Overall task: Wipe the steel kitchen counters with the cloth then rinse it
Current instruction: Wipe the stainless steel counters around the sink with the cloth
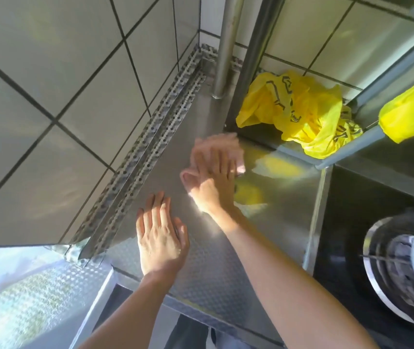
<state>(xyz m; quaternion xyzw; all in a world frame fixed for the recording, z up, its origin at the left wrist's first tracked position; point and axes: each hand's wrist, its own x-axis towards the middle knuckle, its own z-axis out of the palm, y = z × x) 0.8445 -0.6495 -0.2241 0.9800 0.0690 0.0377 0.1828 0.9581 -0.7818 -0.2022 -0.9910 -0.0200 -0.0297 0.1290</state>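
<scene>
A steel counter (281, 215) with a dimpled front part runs from the tiled wall corner toward me. My right hand (213, 177) lies flat on a pale pink cloth (226, 144) and presses it on the counter near the back; both are motion-blurred. The cloth shows beyond the fingers and by the thumb. My left hand (162, 235) rests flat on the counter nearer the front, fingers together, holding nothing.
A crumpled yellow plastic bag (299, 114) lies at the back right, under a steel shelf frame (346, 152). A steel pole (226, 46) stands in the corner. Perforated metal strips (148, 147) line the tiled wall. A round metal pan (397, 270) sits at lower right.
</scene>
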